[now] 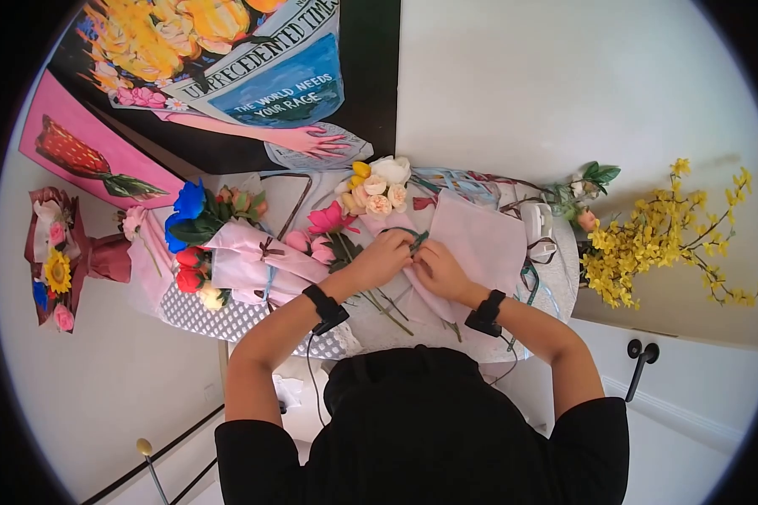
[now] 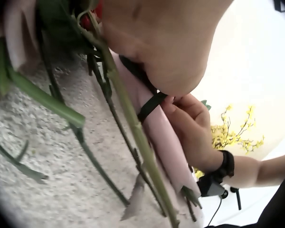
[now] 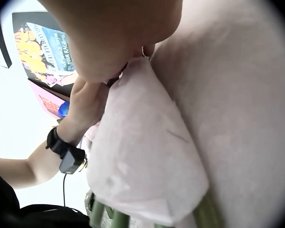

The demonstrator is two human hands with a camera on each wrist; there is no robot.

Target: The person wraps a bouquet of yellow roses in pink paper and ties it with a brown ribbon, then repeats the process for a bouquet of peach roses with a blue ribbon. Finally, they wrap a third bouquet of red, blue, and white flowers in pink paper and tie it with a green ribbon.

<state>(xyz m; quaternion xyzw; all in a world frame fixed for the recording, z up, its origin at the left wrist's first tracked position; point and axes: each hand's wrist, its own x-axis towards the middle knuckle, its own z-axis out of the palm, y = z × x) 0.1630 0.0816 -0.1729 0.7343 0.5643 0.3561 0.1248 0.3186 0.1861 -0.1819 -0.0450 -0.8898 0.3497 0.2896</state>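
Observation:
A bouquet of peach roses (image 1: 379, 200) lies on the table, its stems rolled in pale pink wrapping paper (image 3: 145, 142). Cut green stem ends (image 2: 191, 197) stick out at the bottom of the roll. A dark green ribbon (image 2: 152, 105) runs round the middle of the paper. Close together over this band, my left hand (image 1: 383, 259) and right hand (image 1: 443, 271) pinch the ribbon with their fingertips. The ribbon's crossing is partly hidden by the fingers. Loose pink flowers (image 1: 330, 219) with long stems lie beside my left hand.
Wrapped bouquets with blue flowers (image 1: 187, 215) and red flowers (image 1: 189, 269) lie at the left. A flat sheet of pink paper (image 1: 484, 240) spreads at the right. Ribbons (image 1: 459, 178) tangle along the back edge. Yellow blossom branches (image 1: 640, 252) stand beyond the table's right end.

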